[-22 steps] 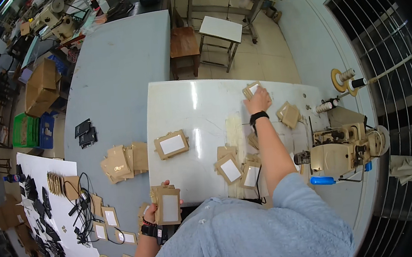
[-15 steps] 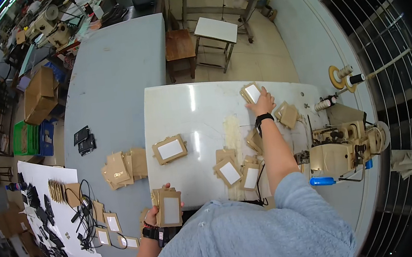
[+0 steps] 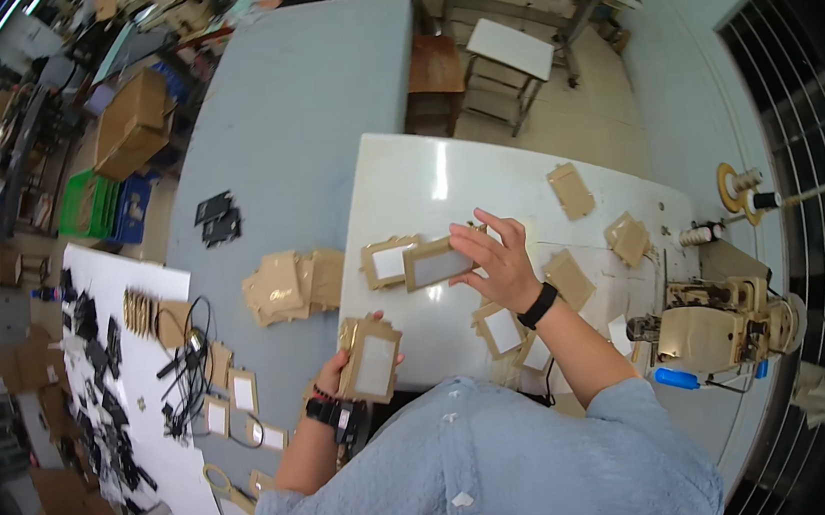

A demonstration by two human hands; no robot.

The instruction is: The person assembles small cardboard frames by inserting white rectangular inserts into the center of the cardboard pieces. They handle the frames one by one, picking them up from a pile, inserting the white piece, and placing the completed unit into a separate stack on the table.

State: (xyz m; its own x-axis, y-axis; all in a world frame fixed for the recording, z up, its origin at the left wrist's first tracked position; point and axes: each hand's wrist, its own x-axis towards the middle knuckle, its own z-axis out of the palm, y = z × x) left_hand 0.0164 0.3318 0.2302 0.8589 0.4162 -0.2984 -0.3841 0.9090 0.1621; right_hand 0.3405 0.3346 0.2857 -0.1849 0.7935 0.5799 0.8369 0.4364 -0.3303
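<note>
My left hand (image 3: 332,373) is closed around a thick stack of tan card holders (image 3: 373,364), each framed around a pale window, just off the white table's near left edge. My right hand (image 3: 502,266) pinches another tan card holder (image 3: 426,268) by its right end, above the table. Beneath and left of it lies a card holder (image 3: 391,262) with a white window, partly covered. Several more lie under and beside my right forearm, among them a windowed one (image 3: 503,330) and a plain tan one (image 3: 568,279).
A sewing machine (image 3: 706,327) stands on the right of the white table (image 3: 442,159), with thread spools (image 3: 759,201) behind. Tan pieces (image 3: 280,283) and black pieces (image 3: 218,220) lie on the grey table (image 3: 300,98). Black cables (image 3: 184,382) tangle at left beside scissors (image 3: 223,480).
My right hand has come from the far right toward the middle left, bringing a card holder. One tan piece stays at the far right. The whole view has shifted and tilted.
</note>
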